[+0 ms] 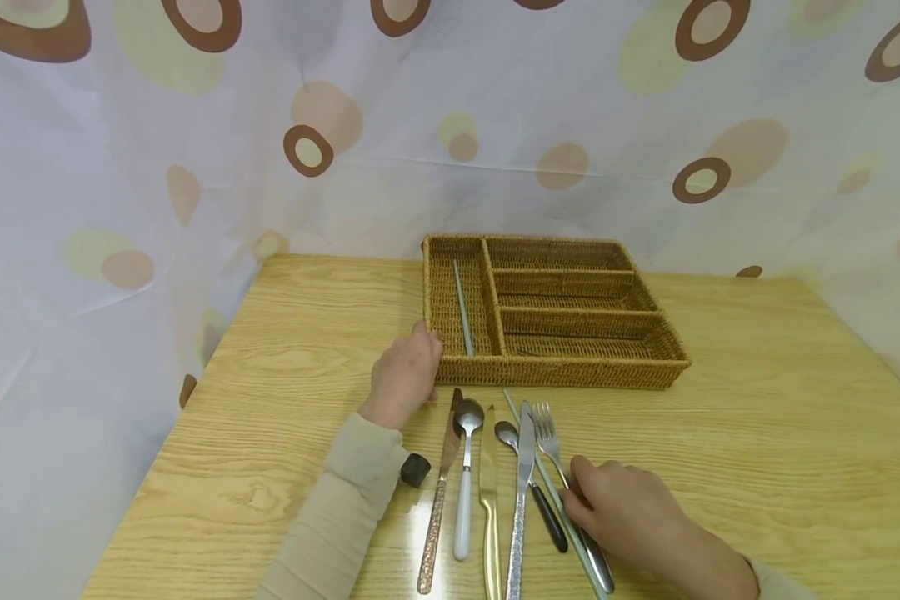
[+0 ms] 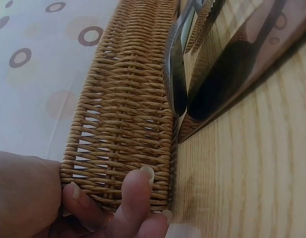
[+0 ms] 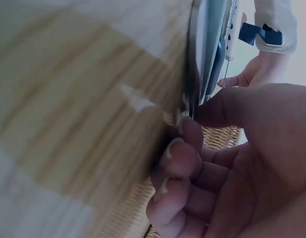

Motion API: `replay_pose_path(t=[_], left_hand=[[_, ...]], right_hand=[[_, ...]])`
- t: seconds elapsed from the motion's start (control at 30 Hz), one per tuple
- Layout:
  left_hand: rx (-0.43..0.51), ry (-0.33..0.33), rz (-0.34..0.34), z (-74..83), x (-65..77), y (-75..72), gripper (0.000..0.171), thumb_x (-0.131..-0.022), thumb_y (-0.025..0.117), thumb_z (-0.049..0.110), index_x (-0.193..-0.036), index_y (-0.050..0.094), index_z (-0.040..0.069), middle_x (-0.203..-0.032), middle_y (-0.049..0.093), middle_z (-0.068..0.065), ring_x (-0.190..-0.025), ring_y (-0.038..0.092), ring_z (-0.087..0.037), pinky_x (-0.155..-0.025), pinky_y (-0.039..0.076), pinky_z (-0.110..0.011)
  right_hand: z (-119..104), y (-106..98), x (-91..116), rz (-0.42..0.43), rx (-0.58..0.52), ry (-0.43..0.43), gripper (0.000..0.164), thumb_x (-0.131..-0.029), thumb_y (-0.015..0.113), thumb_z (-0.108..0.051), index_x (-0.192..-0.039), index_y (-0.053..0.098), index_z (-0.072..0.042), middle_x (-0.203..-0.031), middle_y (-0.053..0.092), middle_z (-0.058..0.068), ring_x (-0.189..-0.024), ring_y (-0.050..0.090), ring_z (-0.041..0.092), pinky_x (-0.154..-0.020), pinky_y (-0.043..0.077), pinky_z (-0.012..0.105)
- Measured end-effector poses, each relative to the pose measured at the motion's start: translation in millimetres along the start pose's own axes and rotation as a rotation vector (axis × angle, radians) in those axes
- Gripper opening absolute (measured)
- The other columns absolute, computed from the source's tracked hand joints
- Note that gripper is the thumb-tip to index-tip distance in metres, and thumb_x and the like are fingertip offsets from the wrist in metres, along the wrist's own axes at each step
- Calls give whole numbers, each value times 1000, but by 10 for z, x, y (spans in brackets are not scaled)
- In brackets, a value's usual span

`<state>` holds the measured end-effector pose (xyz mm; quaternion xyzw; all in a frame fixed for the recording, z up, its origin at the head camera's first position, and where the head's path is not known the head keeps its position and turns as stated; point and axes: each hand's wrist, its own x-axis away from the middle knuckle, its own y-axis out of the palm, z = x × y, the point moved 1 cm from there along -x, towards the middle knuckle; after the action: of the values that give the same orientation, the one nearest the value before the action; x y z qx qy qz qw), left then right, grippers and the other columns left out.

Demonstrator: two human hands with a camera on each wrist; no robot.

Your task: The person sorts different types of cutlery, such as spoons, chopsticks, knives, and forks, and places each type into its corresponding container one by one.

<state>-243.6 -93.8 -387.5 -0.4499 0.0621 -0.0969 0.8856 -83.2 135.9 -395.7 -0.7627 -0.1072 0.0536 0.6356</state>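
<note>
At the front left corner of a wicker cutlery tray (image 1: 592, 372), my left hand (image 1: 407, 372) holds the woven wall. The left wrist view shows its fingers (image 2: 135, 196) against the wicker. On the table, my right hand (image 1: 630, 508) pinches a silver fork (image 1: 546, 433) by its handle, thumb and fingertips low at the tabletop. Left of the fork lie a pale green chopstick (image 1: 570, 525), a silver knife (image 1: 522, 483), a black-handled spoon (image 1: 549, 517), a gold knife (image 1: 488, 483), a white-handled spoon (image 1: 463, 500) and a copper-coloured knife (image 1: 441, 492).
One pale chopstick (image 1: 462, 304) lies in the tray's long left compartment. Three crosswise compartments are on the tray's right side. Behind the wooden table (image 1: 270, 392) hangs a patterned cloth (image 1: 420, 108). A black band (image 1: 415, 470) is on the left wrist.
</note>
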Motion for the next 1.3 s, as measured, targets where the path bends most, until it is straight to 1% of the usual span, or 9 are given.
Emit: replay_pose_path(t=[0.2,0.43,0.57,0.67,0.77,0.83,0.93,1.13,1.3], left_hand=[[12,11,5,-4,1,-7,37,-102,24,28,-114,43,-1,-50,54,-2,-37,50,-13,-37,42,-33],[13,14,4,-13,9,-2,45,-102,22,30,-126,37,-4,-50,55,-1,-38,51,-12,-37,42,-32],[8,22,5,-14,10,-2,47,-102,22,30,-131,32,-6,-50,54,-2,-37,50,-12,-36,42,-31],[2,35,7,-13,6,1,47,-102,22,29,-130,33,-7,-49,54,-1,-36,50,-11,-34,41,-30],[4,41,6,-13,3,2,46,-102,22,29,-129,34,-7,-48,54,-1,-36,49,-11,-34,41,-29],[6,39,6,-10,3,1,46,-102,22,29,-129,34,-6,-48,54,-1,-36,50,-11,-34,41,-29],[7,38,6,1,4,-2,46,-102,22,29,-129,34,-6,-48,54,-1,-36,50,-11,-35,41,-29],[-6,44,14,13,14,-15,44,-102,23,28,-124,38,-6,-49,54,-1,-36,49,-11,-33,40,-29],[-16,48,22,2,15,-9,43,-102,23,28,-123,39,-7,-49,53,-2,-36,49,-11,-32,40,-28]], right_hand=[[-7,12,-16,35,7,-8,27,-84,54,-19,-62,38,-20,-48,34,-9,-41,30,5,-34,27,25],[9,22,-38,17,-31,-7,25,-77,54,-15,-58,37,-20,-46,34,-9,-40,29,3,-34,27,23],[34,19,-43,-8,-70,-12,23,-72,54,-13,-56,39,-20,-45,32,-12,-40,26,2,-35,23,20],[58,7,-37,-40,-119,5,22,-72,55,-12,-57,41,-19,-45,33,-12,-40,26,1,-35,23,20],[76,-8,-36,-54,-155,37,19,-73,55,-12,-60,43,-18,-46,38,-10,-40,30,2,-35,26,21],[87,-12,-35,-58,-165,62,18,-73,55,-13,-61,44,-19,-47,40,-10,-40,33,3,-35,28,21],[106,-21,-27,-40,-163,72,17,-75,56,-13,-63,44,-19,-48,41,-10,-40,34,3,-35,30,22],[160,-106,-26,24,-140,14,16,-79,54,-13,-70,42,-18,-49,36,-10,-41,30,2,-35,27,20],[213,-244,-69,86,-153,-72,17,-81,52,-9,-73,39,-16,-50,31,-11,-41,27,0,-35,25,18]])
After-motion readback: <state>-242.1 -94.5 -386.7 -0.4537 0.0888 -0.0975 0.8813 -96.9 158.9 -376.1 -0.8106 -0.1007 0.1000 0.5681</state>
